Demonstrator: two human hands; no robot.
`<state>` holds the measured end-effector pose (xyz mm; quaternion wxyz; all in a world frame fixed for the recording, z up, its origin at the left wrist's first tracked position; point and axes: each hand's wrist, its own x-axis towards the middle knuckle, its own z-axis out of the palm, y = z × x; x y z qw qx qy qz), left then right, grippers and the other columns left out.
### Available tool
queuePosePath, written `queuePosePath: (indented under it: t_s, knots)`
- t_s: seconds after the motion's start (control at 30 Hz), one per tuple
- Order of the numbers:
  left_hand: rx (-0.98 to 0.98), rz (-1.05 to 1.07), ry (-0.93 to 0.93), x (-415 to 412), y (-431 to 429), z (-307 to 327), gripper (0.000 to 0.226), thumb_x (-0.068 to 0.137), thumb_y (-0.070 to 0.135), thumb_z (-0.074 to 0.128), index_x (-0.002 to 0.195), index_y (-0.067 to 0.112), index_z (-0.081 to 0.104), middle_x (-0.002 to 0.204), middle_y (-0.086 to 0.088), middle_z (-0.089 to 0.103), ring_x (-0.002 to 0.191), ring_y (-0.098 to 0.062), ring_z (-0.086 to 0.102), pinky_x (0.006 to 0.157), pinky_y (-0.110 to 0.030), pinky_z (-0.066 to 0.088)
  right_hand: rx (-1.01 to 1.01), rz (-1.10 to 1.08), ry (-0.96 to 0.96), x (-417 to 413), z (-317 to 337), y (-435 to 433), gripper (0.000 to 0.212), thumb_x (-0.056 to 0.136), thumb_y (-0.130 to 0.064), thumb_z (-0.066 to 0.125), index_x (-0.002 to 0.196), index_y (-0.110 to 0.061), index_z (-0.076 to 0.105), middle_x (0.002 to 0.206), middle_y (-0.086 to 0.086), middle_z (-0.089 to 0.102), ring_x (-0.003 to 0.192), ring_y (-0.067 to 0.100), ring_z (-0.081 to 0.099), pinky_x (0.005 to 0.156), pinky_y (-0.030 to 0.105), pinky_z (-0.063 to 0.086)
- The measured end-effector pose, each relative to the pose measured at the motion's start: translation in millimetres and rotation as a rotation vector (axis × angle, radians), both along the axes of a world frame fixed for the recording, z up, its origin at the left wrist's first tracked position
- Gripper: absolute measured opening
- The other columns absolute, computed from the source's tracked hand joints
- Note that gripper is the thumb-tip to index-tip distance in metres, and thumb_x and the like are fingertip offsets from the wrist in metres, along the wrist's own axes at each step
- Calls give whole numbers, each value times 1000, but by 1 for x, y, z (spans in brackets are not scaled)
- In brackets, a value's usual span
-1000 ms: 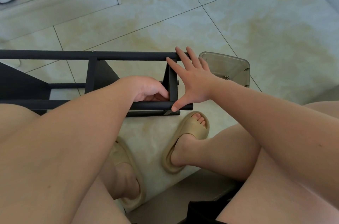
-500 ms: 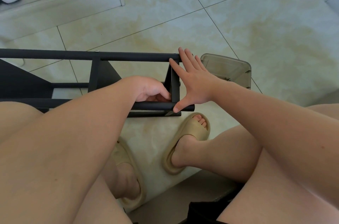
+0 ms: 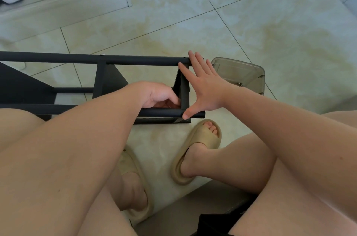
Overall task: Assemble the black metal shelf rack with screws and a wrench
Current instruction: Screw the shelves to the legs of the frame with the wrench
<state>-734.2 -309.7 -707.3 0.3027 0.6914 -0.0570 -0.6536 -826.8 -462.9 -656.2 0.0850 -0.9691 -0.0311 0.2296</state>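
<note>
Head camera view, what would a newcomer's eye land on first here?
The black metal rack runs in from the left edge to mid-picture, with the right hand spread flat against its end. The left hand curls inside the frame's near corner, its contents hidden, and a clear plastic box sits just beyond the right hand.

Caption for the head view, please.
Person's right hand spread against the end of the black rack, left hand curled inside its frame, grey plastic box beside it.
</note>
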Motion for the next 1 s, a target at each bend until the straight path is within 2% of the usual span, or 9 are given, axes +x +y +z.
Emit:
queuePosePath:
  t_s: [0.07,0.13,0.2,0.4,0.57,0.67,0.77,0.87,1.0]
  knots:
    - [-2,2,-54,-1,-1,-1,24,92,13,62,112,4,70,96,-7,72,88,-20,65,86,-29,49,-4,0,2,0,0,0,152,58,-87,70,159,-15,-16,159,20,-35,148,35,-33,119,47,-17]
    - [-10,-33,-101,-2,-2,0,15,90,13,66,102,7,72,87,-2,73,83,-17,65,80,-26,50,-5,-2,3,1,1,1,152,58,-86,71,160,-15,-16,160,20,-35,148,35,-33,120,48,-16]
    - [-6,-41,-109,-2,-3,0,10,89,12,66,96,8,72,85,-4,72,82,-19,65,81,-28,50,-6,-4,2,1,1,1,152,58,-86,71,160,-15,-16,160,20,-34,148,35,-33,120,48,-16]
    - [18,-18,-15,-1,-1,1,19,92,12,60,104,7,73,88,-6,74,80,-21,67,80,-31,52,-6,-2,3,1,1,1,151,59,-85,71,160,-15,-16,160,20,-34,148,35,-33,120,49,-15]
    - [23,-31,-151,-3,-3,0,11,90,16,65,94,9,72,78,-1,72,77,-18,64,76,-28,49,-5,-8,0,0,1,2,152,58,-85,72,160,-15,-16,160,20,-34,148,35,-32,120,47,-16]
    - [-8,-45,-138,-3,-3,0,15,90,12,65,102,7,72,82,-3,71,80,-18,63,79,-27,49,-1,-12,1,0,1,2,152,57,-84,73,160,-15,-16,160,20,-34,148,35,-33,120,47,-15]
    - [-25,-37,-68,-2,-1,2,13,91,9,61,94,12,73,78,1,72,74,-13,65,66,-20,50,-1,-13,1,0,1,2,151,58,-84,73,160,-15,-16,160,20,-33,148,35,-32,120,47,-15]
    - [-13,-5,-24,-2,-1,2,17,93,10,58,102,9,73,87,-3,73,80,-17,65,74,-24,50,-3,-13,3,0,1,2,152,58,-84,73,160,-15,-16,160,20,-34,148,35,-32,120,48,-15]
    - [8,-38,-146,-4,-3,1,20,91,14,63,107,7,71,89,-4,69,83,-19,61,82,-28,46,-1,-13,7,0,2,3,152,58,-83,73,159,-15,-16,160,20,-34,148,35,-33,121,49,-14]
